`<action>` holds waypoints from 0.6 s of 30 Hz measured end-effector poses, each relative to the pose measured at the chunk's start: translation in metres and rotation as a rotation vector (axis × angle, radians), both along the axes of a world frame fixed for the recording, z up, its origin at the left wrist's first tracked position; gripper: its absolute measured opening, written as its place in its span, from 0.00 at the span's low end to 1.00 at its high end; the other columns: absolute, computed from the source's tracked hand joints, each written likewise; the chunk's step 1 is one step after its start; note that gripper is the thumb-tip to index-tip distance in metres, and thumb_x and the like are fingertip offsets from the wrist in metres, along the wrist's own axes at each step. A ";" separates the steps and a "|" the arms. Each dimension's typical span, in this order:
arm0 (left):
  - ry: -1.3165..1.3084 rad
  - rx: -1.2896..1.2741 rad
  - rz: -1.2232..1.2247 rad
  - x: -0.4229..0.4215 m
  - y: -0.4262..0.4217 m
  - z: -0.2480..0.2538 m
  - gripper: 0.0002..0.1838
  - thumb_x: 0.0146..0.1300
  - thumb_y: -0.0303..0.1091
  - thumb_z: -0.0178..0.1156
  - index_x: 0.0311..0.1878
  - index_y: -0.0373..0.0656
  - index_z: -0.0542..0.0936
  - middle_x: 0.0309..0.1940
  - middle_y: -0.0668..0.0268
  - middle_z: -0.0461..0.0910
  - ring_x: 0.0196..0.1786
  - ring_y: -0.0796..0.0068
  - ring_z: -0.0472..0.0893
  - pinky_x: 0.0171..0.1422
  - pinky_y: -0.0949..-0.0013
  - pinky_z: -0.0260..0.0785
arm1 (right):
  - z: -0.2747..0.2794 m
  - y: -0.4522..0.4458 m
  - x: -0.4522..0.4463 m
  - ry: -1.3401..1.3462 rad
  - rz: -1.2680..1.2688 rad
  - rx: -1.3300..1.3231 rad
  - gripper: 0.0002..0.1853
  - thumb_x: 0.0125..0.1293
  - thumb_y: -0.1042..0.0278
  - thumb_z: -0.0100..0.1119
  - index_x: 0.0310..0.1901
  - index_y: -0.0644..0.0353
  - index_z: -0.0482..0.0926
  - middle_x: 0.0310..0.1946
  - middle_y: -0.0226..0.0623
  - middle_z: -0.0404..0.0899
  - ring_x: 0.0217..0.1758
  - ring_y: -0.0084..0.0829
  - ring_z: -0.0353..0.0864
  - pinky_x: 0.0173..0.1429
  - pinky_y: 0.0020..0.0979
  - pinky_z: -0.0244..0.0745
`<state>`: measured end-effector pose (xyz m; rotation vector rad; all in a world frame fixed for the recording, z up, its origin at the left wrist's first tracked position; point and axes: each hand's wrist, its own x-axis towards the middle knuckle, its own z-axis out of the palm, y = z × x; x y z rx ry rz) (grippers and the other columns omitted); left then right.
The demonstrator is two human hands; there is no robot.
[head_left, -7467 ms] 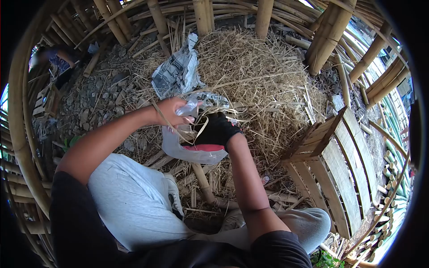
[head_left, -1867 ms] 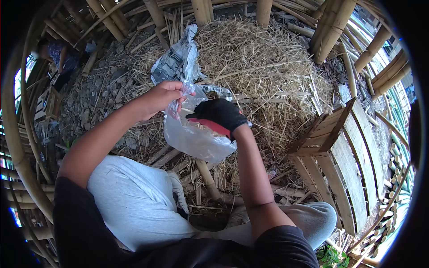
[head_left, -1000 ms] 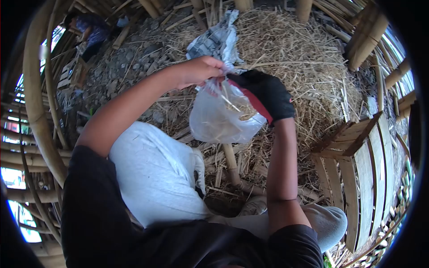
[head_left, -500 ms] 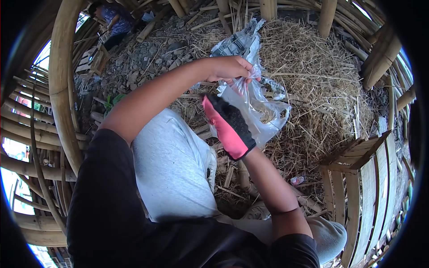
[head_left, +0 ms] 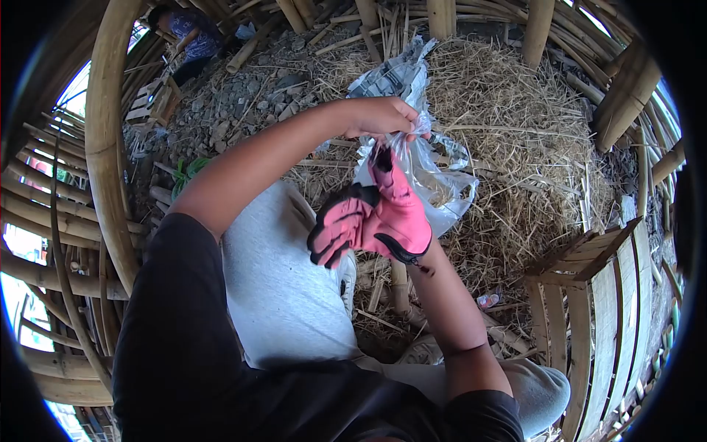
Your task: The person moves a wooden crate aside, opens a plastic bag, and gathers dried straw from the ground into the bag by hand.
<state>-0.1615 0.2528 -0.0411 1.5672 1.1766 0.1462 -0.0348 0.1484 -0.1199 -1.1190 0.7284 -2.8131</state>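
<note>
My left hand (head_left: 394, 118) is bare, its fingers closed on the gathered top of a clear plastic bag (head_left: 443, 218). The bag hangs below them and spreads to the right; what is in it, if anything, I cannot make out. A sheet of printed newspaper (head_left: 401, 77) lies just behind that hand. My right hand (head_left: 375, 217) wears a pink and black glove. Its back faces me, with the thumb pointing up near the bag and the fingers stretched to the left, apart from the thumb. Nothing shows in its grasp.
Dry straw (head_left: 508, 110) covers the ground ahead and to the right. A slatted wooden crate (head_left: 604, 295) stands at the right. Bamboo poles (head_left: 107, 147) frame the space. Stones lie at the upper left, where another person (head_left: 193, 37) crouches by a smaller wooden crate (head_left: 156, 103).
My right hand has turned so the back of the glove shows, and its fingers have swung out to the left. My left hand keeps its grip on the plastic bag, nearly in place.
</note>
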 end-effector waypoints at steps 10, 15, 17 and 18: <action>-0.022 -0.040 -0.001 0.005 0.002 -0.005 0.19 0.76 0.32 0.49 0.64 0.36 0.76 0.38 0.68 0.77 0.43 0.77 0.81 0.52 0.62 0.83 | 0.011 -0.017 0.007 -0.096 -0.445 0.172 0.44 0.74 0.27 0.35 0.73 0.60 0.65 0.66 0.54 0.73 0.66 0.49 0.77 0.67 0.47 0.70; 0.004 0.003 -0.050 0.003 0.011 -0.013 0.19 0.76 0.32 0.49 0.65 0.35 0.75 0.39 0.68 0.76 0.43 0.77 0.81 0.55 0.57 0.83 | 0.020 -0.027 -0.009 -0.320 -1.054 0.374 0.48 0.72 0.23 0.33 0.76 0.61 0.59 0.72 0.53 0.65 0.72 0.52 0.69 0.73 0.50 0.65; -0.019 -0.041 -0.013 0.002 0.012 -0.014 0.19 0.76 0.31 0.49 0.65 0.35 0.75 0.39 0.68 0.76 0.43 0.77 0.81 0.54 0.57 0.83 | 0.019 -0.024 -0.010 0.135 -0.125 0.158 0.52 0.68 0.19 0.35 0.76 0.61 0.59 0.75 0.51 0.61 0.76 0.50 0.64 0.73 0.50 0.65; -0.032 -0.065 0.007 0.003 0.009 -0.013 0.19 0.76 0.31 0.49 0.65 0.35 0.75 0.38 0.68 0.76 0.43 0.76 0.81 0.54 0.57 0.83 | 0.029 -0.046 -0.011 0.059 0.235 0.098 0.68 0.53 0.07 0.35 0.76 0.69 0.56 0.74 0.50 0.64 0.75 0.44 0.66 0.69 0.46 0.68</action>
